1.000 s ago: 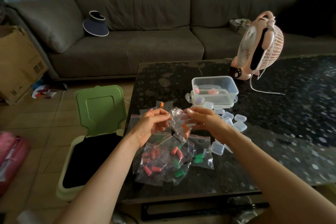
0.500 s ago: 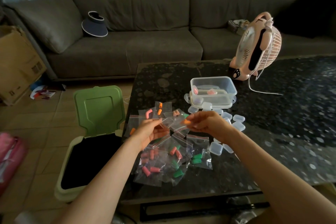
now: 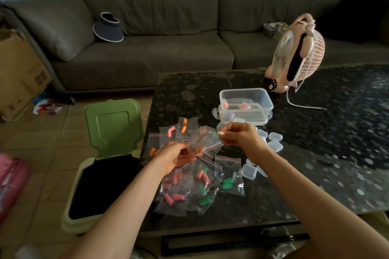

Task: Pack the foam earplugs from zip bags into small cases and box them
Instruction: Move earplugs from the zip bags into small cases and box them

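Hands: left hand (image 3: 175, 156) and right hand (image 3: 242, 136) pinch one zip bag (image 3: 207, 143).
Bags (image 3: 174, 193): about six more on table (image 3: 315, 153), mostly 6 o'clock of hands.
Box (image 3: 252, 94): 12 o'clock, two pink-filled cases (image 3: 244, 106) inside.

One zip bag (image 3: 207, 142) between my left hand (image 3: 175, 156) and right hand (image 3: 242, 137); the overlapping bags (image 3: 174, 204) beneath defy exact count. One clear plastic box (image 3: 267, 99), one pink fan (image 3: 315, 52), at least seven small cases (image 3: 274, 146).
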The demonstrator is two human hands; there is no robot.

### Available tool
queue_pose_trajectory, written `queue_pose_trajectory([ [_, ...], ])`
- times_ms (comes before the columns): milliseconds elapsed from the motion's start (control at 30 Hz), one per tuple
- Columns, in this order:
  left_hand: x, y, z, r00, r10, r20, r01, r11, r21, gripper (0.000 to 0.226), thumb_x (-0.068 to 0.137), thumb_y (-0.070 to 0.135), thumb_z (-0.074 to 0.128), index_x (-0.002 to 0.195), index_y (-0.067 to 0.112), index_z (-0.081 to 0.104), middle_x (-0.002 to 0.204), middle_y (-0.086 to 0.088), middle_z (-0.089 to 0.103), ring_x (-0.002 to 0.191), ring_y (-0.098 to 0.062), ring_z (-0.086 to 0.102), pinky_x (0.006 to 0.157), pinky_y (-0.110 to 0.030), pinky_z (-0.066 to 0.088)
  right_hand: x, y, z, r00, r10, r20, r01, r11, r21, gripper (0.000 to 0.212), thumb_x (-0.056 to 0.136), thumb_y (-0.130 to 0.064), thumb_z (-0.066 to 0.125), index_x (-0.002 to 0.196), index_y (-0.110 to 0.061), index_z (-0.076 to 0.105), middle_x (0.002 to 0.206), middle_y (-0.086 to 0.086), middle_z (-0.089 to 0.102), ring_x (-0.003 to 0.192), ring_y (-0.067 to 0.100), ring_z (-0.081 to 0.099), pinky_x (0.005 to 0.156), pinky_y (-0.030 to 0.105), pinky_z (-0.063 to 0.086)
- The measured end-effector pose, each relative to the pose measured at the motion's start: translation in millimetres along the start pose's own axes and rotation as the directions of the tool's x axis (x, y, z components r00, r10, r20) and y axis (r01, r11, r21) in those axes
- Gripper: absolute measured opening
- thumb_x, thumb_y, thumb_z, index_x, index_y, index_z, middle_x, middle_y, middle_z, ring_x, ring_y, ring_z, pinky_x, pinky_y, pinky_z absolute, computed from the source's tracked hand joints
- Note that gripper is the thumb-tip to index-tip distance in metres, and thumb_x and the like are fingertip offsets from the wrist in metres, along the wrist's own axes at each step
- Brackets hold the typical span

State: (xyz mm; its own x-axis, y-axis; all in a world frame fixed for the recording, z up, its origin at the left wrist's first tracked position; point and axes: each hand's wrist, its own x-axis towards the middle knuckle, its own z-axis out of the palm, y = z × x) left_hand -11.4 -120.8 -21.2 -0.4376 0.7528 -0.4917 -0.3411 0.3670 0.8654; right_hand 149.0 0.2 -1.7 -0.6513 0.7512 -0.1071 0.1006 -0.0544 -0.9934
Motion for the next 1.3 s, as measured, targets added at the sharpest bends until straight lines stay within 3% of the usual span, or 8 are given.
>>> queue_pose_trajectory([
  [300, -4, 3, 4, 1.0, -0.007, 0.026, 0.008, 1.0, -0.02, 0.014, 0.091, 0.015, 0.055, 0.084, 0.005, 0.061, 0.069, -0.006, 0.066, 0.056, -0.011, 0.064, 0.046, -0.019, 0.051, -2, -5, 1, 0.996, -0.072, 0.057, 0.071, 0.997, 0.026, 0.012, 0.078, -0.004, 0.07, 0.07, -0.01, 0.065, 0.065, -0.001, 0.064, 0.058, 0.01, 0.053, 0.06, 0.023, 0.044],
  [433, -6, 8, 1, 0.992, 0.12, 0.043, -0.111, 0.978, -0.176, 0.018, 0.091, 0.01, 0.055, 0.097, 0.024, 0.045, 0.058, -0.004, 0.064, 0.047, -0.012, 0.062, 0.043, -0.022, 0.052, -4, -10, 1, 0.99, -0.081, 0.119, 0.065, 0.99, 0.127, 0.018, 0.076, -0.026, 0.067, 0.071, -0.009, 0.065, 0.068, 0.003, 0.065, 0.055, 0.011, 0.053, 0.055, 0.021, 0.043],
  [500, -7, 14, -3, 0.975, 0.223, 0.025, -0.211, 0.95, -0.232, 0.01, 0.093, 0.012, 0.052, 0.093, 0.021, 0.048, 0.061, -0.004, 0.06, 0.047, -0.01, 0.06, 0.042, -0.021, 0.05, -3, -11, 1, 0.996, -0.065, 0.057, 0.058, 0.992, 0.115, 0.025, 0.083, -0.031, 0.063, 0.076, -0.008, 0.067, 0.069, 0.005, 0.065, 0.057, 0.011, 0.054, 0.054, 0.02, 0.044],
  [567, -9, 18, -9, 0.946, 0.323, -0.004, -0.316, 0.923, -0.221, 0.021, 0.094, 0.02, 0.053, 0.074, 0.014, 0.051, 0.063, -0.001, 0.057, 0.05, -0.007, 0.058, 0.047, -0.019, 0.049, 1, -5, -1, 0.989, -0.082, -0.123, 0.066, 0.99, -0.124, 0.02, 0.09, -0.026, 0.061, 0.08, -0.01, 0.068, 0.073, 0.004, 0.066, 0.063, 0.013, 0.058, 0.056, 0.021, 0.044],
  [667, -13, 21, -22, 0.894, 0.444, -0.061, -0.447, 0.874, -0.193, 0.026, 0.091, 0.018, 0.056, 0.067, 0.011, 0.048, 0.056, 0.005, 0.057, 0.057, -0.008, 0.058, 0.058, -0.02, 0.052, 10, 12, -12, 0.902, -0.279, -0.33, -0.079, 0.644, -0.761, 0.011, 0.089, -0.02, 0.061, 0.096, -0.017, 0.068, 0.101, 0.006, 0.064, 0.097, 0.025, 0.058, 0.074, 0.032, 0.048],
  [800, -18, 21, -39, 0.859, 0.494, -0.133, -0.512, 0.83, -0.222, 0.011, 0.084, 0.004, 0.06, 0.078, 0.009, 0.052, 0.064, 0.0, 0.064, 0.065, -0.015, 0.064, 0.071, -0.026, 0.057, 16, 26, -25, 0.926, -0.175, -0.335, -0.27, 0.312, -0.911, 0.035, 0.086, -0.022, 0.06, 0.121, -0.023, 0.057, 0.132, 0.011, 0.045, 0.126, 0.035, 0.033, 0.1, 0.044, 0.032],
  [1067, -21, 12, -69, 0.819, 0.517, -0.25, -0.555, 0.823, -0.116, 0.023, 0.084, -0.011, 0.057, 0.098, 0.007, 0.051, 0.095, -0.007, 0.062, 0.07, -0.015, 0.069, 0.065, -0.021, 0.057, 14, 32, -37, 0.934, -0.133, -0.33, -0.287, 0.27, -0.919, 0.038, 0.089, -0.015, 0.056, 0.127, -0.015, 0.053, 0.129, 0.016, 0.044, 0.122, 0.034, 0.037, 0.098, 0.04, 0.036],
  [1300, -15, 1, -95, 0.786, 0.435, -0.44, -0.484, 0.875, 0.001, 0.023, 0.086, -0.013, 0.052, 0.087, 0.009, 0.047, 0.102, -0.013, 0.062, 0.081, -0.019, 0.065, 0.073, -0.025, 0.058, 10, 36, -37, 0.934, -0.124, -0.336, -0.291, 0.284, -0.913, 0.038, 0.086, -0.011, 0.059, 0.122, -0.01, 0.047, 0.126, 0.018, 0.046, 0.118, 0.037, 0.044, 0.094, 0.043, 0.042],
])
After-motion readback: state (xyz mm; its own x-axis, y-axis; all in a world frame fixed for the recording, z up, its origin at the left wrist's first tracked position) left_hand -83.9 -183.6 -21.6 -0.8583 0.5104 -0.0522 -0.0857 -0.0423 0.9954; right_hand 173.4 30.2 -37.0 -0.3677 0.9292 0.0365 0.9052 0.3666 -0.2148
